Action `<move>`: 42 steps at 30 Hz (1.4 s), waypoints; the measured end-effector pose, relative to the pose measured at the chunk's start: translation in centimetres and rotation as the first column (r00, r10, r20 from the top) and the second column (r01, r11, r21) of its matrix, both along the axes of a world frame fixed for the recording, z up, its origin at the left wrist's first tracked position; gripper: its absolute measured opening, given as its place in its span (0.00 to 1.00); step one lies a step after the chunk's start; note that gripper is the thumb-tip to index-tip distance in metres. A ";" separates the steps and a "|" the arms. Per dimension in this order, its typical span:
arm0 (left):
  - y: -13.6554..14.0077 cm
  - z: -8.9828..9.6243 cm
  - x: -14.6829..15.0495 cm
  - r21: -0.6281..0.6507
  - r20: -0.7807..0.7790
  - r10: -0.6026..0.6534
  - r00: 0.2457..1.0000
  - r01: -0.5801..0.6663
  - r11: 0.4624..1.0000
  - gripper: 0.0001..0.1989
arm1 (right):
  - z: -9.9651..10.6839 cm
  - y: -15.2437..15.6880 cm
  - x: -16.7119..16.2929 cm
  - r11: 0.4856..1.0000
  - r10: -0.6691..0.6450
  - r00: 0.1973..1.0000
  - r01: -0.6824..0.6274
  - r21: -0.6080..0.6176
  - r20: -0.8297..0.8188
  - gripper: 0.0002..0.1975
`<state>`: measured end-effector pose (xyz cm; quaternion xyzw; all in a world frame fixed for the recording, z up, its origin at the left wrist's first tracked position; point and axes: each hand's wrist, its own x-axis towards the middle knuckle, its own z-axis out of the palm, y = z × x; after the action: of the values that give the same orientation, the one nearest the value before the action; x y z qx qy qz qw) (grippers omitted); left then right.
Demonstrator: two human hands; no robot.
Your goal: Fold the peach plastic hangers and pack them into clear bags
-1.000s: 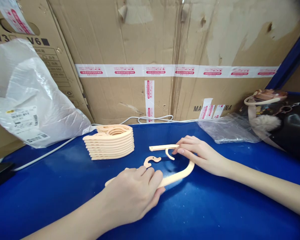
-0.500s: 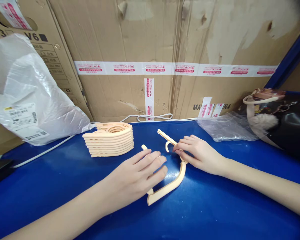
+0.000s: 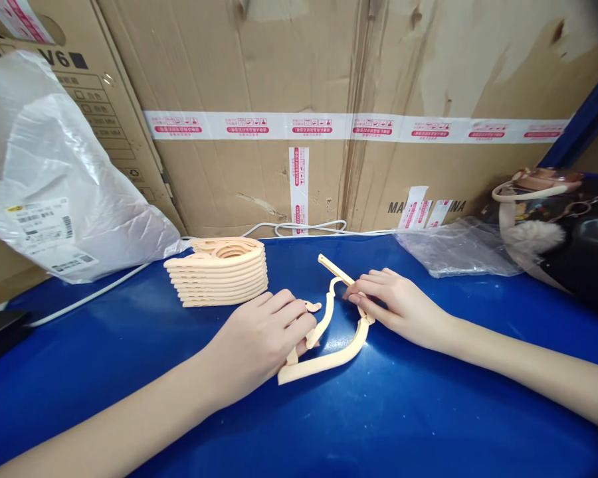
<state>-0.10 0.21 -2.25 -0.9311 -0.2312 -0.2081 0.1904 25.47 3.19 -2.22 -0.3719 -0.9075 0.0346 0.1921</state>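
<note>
A cream plastic folding hanger (image 3: 329, 360) lies partly unfolded on the blue table, between my two hands. My left hand (image 3: 266, 342) is closed around the hanger's left end, its fingertips hidden under the hand. Pinched at the other end, near the hook and a straight arm that sticks up to the left, the hanger is also held by my right hand (image 3: 391, 302). Beyond my left hand stands a neat stack of folded hangers (image 3: 219, 279) of the same cream colour.
A white plastic parcel bag (image 3: 64, 179) leans at the left. Large cardboard boxes (image 3: 239, 179) wall off the back. A white cable (image 3: 309, 228) runs along their foot. At right lie a clear plastic bag (image 3: 458, 249) and a black bag (image 3: 578, 245). A dark object (image 3: 2, 332) sits far left.
My left hand has closed from spread fingers onto the hanger's left end. A curved piece with the hook now shows between the hands. The right hand keeps its grip.
</note>
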 end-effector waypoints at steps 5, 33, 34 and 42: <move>0.3 -0.3 -0.2 -0.098 -0.001 -0.049 0.999 0.048 0.994 0.12 | -0.1 -0.1 -0.1 1.000 -0.021 1.000 0.021 -0.007 0.002 0.14; -2.0 0.8 0.7 -0.415 0.010 -0.089 0.996 0.085 0.906 0.07 | -0.2 -0.6 -0.2 0.994 0.065 0.994 -0.072 -0.082 -0.088 0.16; -2.0 0.8 0.7 -0.408 0.008 -0.092 0.996 0.087 0.909 0.09 | -0.3 -0.6 -0.3 0.993 0.093 0.993 -0.098 -0.063 -0.077 0.16; -2.2 0.7 0.7 -0.453 -0.052 -0.104 0.993 0.069 0.889 0.13 | -0.7 -0.9 -0.5 0.958 0.284 0.958 -0.283 0.041 -0.046 0.16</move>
<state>0.63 -1.95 -1.57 -0.9664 -0.2239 -0.1221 -0.0312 25.01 2.26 -2.89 -0.2336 -0.9466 0.0558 0.2149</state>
